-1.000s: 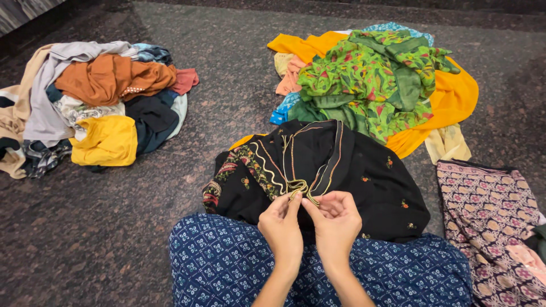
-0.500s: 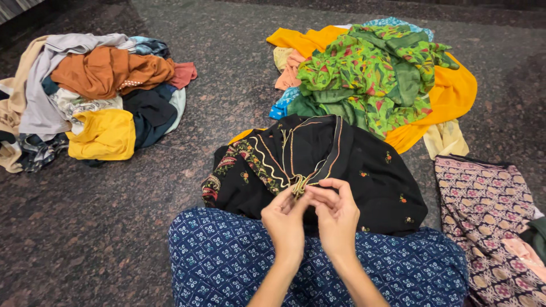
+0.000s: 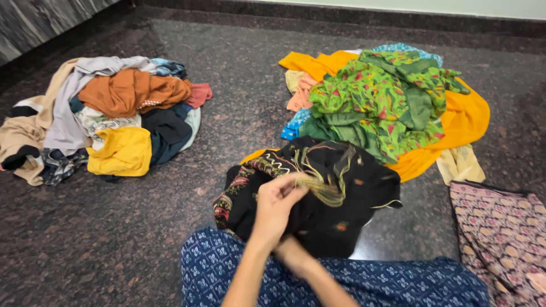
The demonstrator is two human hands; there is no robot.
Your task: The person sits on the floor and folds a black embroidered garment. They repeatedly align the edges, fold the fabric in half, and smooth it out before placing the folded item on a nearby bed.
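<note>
Black garment (image 3: pixel 318 199) with gold trim and red-green embroidery, navy printed trousers (image 3: pixel 352 278), green floral cloth (image 3: pixel 381 96) on orange fabric (image 3: pixel 463 122), maroon patterned cloth (image 3: pixel 500 227), yellow piece (image 3: pixel 116 150)

Sat on the floor (image 3: pixel 239 113) with the legs (image 3: pixel 364 284) at six o'clock. Had a garment (image 3: pixel 341 216) lying just beyond the knees toward twelve o'clock, its near edge on the lap. Held the left hand (image 3: pixel 276 207) on top of the garment, gripping a fold. Had the right hand (image 3: pixel 293 253) under the left wrist, mostly hidden. Faced one heap of clothes (image 3: pixel 114 113) at ten o'clock, well apart from the garment, and a second heap (image 3: pixel 387 96) at one o'clock, touching its far edge. Had a spread cloth (image 3: pixel 500 227) at four o'clock, beside the right knee.
</note>
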